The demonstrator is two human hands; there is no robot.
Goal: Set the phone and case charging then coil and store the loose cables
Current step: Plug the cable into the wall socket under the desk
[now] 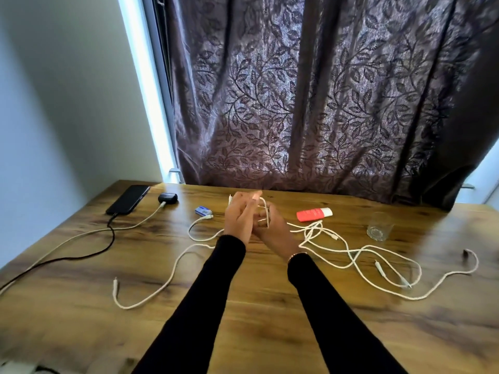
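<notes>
My left hand [239,213] and right hand [271,225] meet just above the middle of the frame, over the wooden table [256,319]. Both are curled around a white cable [266,211]: its loops wrap across my right fingers, while my left fingers pinch a strand near the top of the bundle. The rest of that cable trails down and left, ending in a free plug at lower left.

At upper left of the table the phone [129,198] lies flat with a black cable [81,256] in its near end. Just to its right sits the dark case [167,198], with a pale cable [89,233] plugged into it and running off the left edge.

To the right of my hands a tangle of white cables [359,255] sprawls across the table. Near it lie a red-and-white tube [313,214] and a clear glass [379,226]. A small blue box [203,211] rests left of my hands.
</notes>
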